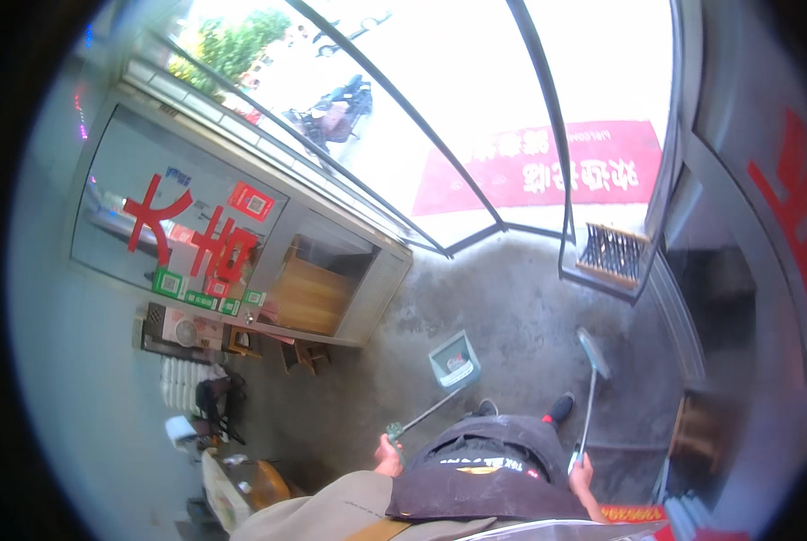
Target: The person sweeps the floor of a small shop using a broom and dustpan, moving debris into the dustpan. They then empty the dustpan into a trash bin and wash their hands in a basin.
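Observation:
My left hand (390, 453) is closed round the upper end of a long-handled dustpan (463, 373), whose pale blue-green pan rests on the grey floor ahead of me. Some small light-coloured litter lies in the pan, too small to name. In my right hand (583, 472) is the handle of a broom (592, 397). Its pale head (592, 353) is down on the floor, farther out and to the right of the dustpan. My two shoes show between the two tools, below a dark apron (475, 487).
Glass doors (502, 227) stand ahead, with a red mat (547, 171) outside. A slatted rack (612, 252) sits by the doorway. On the left are a glass-fronted counter (331, 288), a stool (302, 354) and a white radiator (185, 383). A brown box-like thing (699, 431) stands at the right.

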